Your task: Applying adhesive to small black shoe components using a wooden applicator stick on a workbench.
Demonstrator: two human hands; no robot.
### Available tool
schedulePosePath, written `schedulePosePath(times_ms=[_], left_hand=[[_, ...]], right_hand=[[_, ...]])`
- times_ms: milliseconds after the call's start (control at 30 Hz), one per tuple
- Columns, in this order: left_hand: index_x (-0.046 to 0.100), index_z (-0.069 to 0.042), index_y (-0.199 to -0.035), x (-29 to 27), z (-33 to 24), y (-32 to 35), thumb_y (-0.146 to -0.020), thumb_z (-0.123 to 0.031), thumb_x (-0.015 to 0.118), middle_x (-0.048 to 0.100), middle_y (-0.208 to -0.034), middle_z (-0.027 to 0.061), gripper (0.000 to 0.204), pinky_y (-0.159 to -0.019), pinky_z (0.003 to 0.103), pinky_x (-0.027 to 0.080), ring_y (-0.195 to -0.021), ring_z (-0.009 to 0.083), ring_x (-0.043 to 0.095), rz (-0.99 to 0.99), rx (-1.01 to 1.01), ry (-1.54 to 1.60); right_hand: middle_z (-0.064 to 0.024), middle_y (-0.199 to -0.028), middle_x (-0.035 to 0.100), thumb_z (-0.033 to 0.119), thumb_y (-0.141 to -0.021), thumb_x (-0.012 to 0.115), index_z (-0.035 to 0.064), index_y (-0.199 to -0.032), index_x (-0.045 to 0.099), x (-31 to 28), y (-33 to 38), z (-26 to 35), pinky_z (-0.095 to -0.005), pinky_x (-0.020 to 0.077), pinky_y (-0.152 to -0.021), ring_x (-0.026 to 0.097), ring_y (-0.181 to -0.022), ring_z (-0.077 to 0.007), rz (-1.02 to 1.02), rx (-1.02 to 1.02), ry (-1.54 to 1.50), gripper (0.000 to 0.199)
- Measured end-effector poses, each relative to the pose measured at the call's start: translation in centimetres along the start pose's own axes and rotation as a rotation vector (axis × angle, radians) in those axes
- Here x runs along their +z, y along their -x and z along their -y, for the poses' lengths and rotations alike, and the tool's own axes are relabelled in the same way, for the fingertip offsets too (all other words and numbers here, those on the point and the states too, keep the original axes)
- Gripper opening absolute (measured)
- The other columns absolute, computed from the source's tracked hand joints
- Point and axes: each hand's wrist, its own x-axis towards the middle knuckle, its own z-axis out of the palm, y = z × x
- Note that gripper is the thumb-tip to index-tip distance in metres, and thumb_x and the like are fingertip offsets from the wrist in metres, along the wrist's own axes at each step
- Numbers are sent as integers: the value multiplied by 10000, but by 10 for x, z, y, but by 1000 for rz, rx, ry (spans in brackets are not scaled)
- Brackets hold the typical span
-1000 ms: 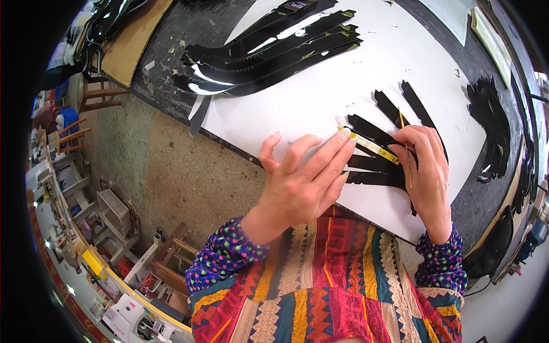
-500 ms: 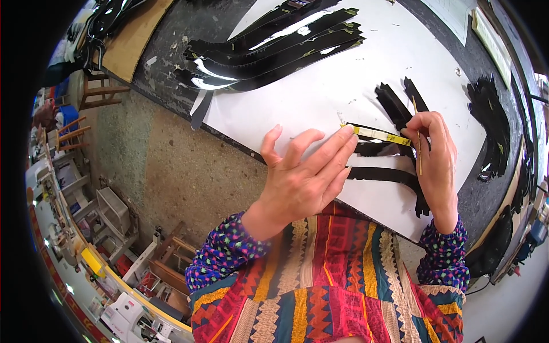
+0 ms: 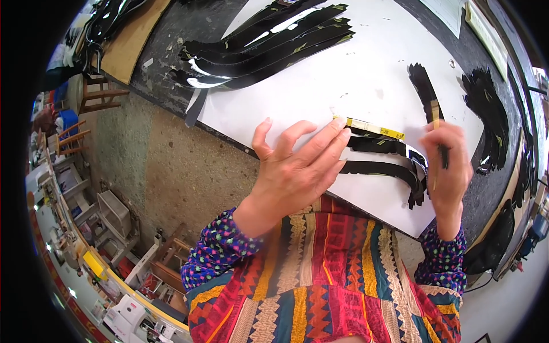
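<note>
My left hand [image 3: 300,171] lies over the white sheet [image 3: 274,111] with its fingers spread. Its index fingertip rests on the end of a short yellow-and-white strip [image 3: 374,128], which looks like a piece of measuring tape. Under and beside that piece, curved black glossy strips [image 3: 380,167] run toward the right. My right hand [image 3: 449,166], a little blurred, is closed around a thin tan stick [image 3: 435,110]. The stick crosses a black strip with a jagged end [image 3: 422,83], whose lower part disappears behind the fingers. Whether the hand grips that strip too, I cannot tell.
A pile of long black strips [image 3: 269,54] lies at the far left of the sheet, and another bundle [image 3: 489,117] on the dark tabletop [image 3: 157,63] at right. Wooden stools [image 3: 100,94] stand on the floor to the left. The table's front edge runs close to my body.
My right hand has drawn away rightward from the yellow-and-white piece, stick still in it. The black strips near it have shifted right. My left hand keeps its place on the piece.
</note>
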Motion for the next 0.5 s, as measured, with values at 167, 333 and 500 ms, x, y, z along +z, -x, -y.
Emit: schedulePosePath(times_ms=[167,333,500], left_hand=[[683,-187,-1288,-3,3,-2,-940,-281,620,606,-1366,-80,366,-1149,474,95,-1182,143,474,29,19,-11],[671,-167,-1297,-11,8,-5,-981,-315,569,602,-1378,-58,364,-1148,471,97,-1189,157,479,94,32,44],[665,-175,-1305,-13,13,-6,-989,-326,556,601,-1381,-47,367,-1146,468,98,-1192,161,480,111,21,89]], right_hand=[[-156,-1026,660,-54,-812,751,0,-1042,601,12,5,12,-380,525,-830,642,-952,-305,147,60,-44,280],[-161,-1064,646,-53,-820,738,5,-1067,593,14,7,19,-387,525,-803,636,-926,-309,140,53,-99,293],[-153,-1062,649,-57,-814,735,4,-1064,597,11,5,17,-364,524,-770,638,-885,-292,243,80,-152,292]])
